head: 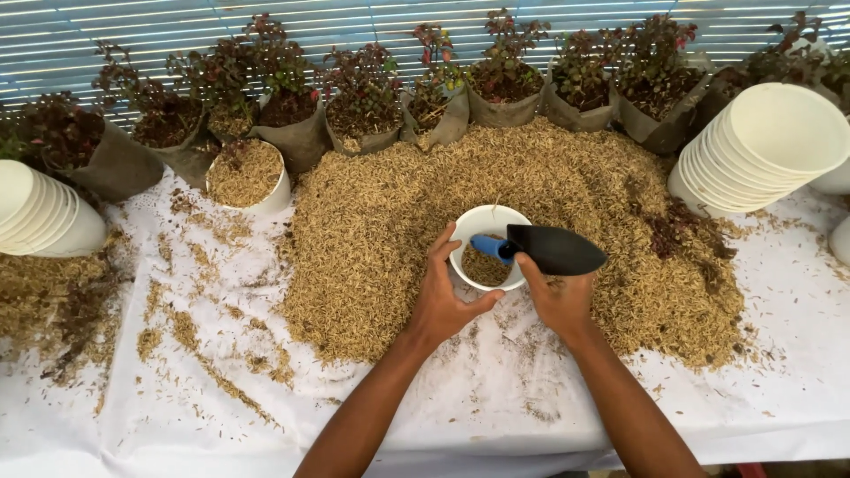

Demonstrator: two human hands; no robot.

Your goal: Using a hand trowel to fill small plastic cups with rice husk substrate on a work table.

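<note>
The left hand [440, 305] gripped the white pot [489, 223] firmly while the right hand [558, 296], closed on the trowel [553, 249], wisely kept it low over the rim.

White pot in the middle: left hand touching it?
Touching. The head view shows the left hand wrapped around the near left rim of the white pot, fingers against its wall, no gap visible.

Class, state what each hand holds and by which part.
Left hand grips the white pot by its rim; right hand holds the trowel near its blue handle.
</note>
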